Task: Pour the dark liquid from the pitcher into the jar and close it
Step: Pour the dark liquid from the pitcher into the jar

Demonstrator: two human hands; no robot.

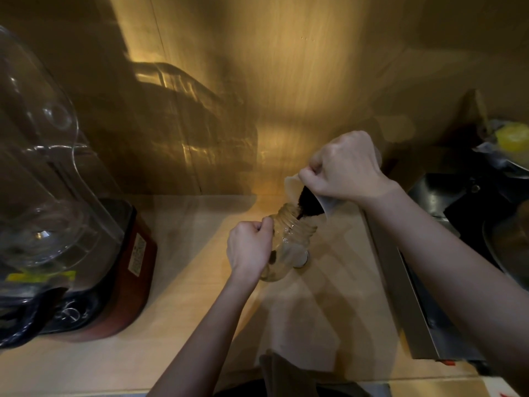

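Head view: pouring now near counter (200, 282) back edge, right hand (347, 167) clenched on tilted pitcher (326, 204), left hand (249, 247) wrapped round jar (289, 239); keep spout over mouth, tilt slowly, hold jar steady.

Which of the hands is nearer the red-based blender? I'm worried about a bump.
Left. The left hand grips the jar, right of the blender; the right hand tilts the pitcher farther away.

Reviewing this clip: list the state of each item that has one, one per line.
jar: open, no lid, tilted, nearly empty
pitcher: tipped, spout at jar mouth
dark liquid: pouring
left hand: gripping jar
right hand: gripping pitcher
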